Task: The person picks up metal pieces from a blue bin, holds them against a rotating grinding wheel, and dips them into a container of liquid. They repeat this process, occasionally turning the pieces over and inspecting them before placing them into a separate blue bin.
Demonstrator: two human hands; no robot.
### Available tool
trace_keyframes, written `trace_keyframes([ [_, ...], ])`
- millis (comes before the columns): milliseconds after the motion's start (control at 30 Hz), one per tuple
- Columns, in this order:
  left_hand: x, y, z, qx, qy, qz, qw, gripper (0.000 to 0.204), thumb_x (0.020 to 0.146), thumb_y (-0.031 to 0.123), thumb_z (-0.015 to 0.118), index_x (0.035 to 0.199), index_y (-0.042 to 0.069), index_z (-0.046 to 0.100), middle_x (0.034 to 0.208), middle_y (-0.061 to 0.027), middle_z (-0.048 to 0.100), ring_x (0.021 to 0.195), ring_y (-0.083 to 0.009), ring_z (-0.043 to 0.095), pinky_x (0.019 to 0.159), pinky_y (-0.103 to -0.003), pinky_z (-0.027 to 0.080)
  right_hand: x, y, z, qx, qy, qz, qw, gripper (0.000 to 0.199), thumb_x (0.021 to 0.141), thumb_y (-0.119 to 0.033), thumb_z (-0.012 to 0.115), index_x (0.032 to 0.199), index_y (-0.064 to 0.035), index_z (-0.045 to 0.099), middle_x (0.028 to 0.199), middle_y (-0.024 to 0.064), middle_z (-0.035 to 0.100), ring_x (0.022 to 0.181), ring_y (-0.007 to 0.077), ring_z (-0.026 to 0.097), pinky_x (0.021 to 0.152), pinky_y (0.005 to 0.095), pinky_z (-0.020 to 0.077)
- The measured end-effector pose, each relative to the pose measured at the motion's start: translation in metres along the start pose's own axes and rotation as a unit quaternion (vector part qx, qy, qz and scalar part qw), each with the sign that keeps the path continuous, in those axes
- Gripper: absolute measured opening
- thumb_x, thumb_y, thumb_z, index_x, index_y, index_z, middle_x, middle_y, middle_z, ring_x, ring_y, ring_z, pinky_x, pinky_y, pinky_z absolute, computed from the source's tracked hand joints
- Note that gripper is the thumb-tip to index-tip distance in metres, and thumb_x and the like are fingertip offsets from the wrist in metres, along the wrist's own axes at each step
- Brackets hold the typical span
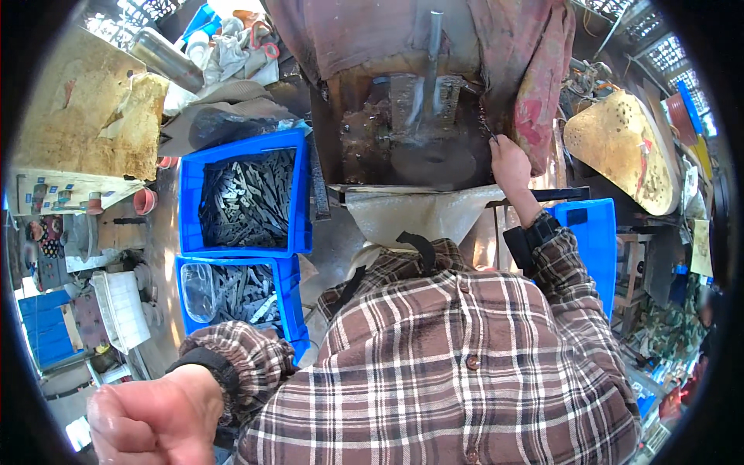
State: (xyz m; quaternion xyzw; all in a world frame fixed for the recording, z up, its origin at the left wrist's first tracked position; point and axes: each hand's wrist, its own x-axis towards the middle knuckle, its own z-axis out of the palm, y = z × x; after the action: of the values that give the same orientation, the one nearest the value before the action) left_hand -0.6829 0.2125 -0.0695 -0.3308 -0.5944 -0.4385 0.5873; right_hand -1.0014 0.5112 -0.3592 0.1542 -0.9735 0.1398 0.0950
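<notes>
Machine edge meets right hand fingers; left hand fisted apart.

The scene is viewed from a single head-worn fisheye camera, aimed steeply down over the plaid shirt. The machine is seen ahead, blue bins to the left. Edges are bent near the rim.

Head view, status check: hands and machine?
Right hand up at the press machine, grip unclear. Left hand fisted, low, holding nothing visible. Blue bins of metal parts left.
</notes>
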Motion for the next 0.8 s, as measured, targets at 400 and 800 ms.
trace_keyframes([
  [400, -0.028, -0.022, 0.02, -0.015, 0.181, -0.066, 0.981, 0.021, 0.098, 0.024, 0.054, 0.082, 0.011, 0.05, 0.064, 0.002, 0.045, 0.048, -0.0094, 0.036, 0.044, -0.02, 0.027, -0.005, 0.01, 0.01, -0.115, 0.049, -0.083, 0.989, 0.006, 0.074, -0.009, 0.058, 0.077, -0.0083, 0.054, 0.067, 0.0109, 0.059, 0.062, 0.029, 0.063, 0.054, 0.0445, 0.0501],
  [800, -0.005, -0.056, 0.06, -0.474, 0.121, -0.205, 0.848, 0.019, 0.087, 0.013, 0.07, 0.096, 0.016, 0.054, 0.064, -0.001, 0.053, 0.045, -0.0096, 0.045, 0.043, -0.027, 0.036, -0.012, 0.006, 0.004, 0.033, 0.044, -0.007, 0.998, 0.019, 0.093, -0.022, 0.051, 0.084, -0.0057, 0.057, 0.079, 0.0166, 0.063, 0.067, 0.0377, 0.064, 0.06, 0.0488, 0.0514],
])
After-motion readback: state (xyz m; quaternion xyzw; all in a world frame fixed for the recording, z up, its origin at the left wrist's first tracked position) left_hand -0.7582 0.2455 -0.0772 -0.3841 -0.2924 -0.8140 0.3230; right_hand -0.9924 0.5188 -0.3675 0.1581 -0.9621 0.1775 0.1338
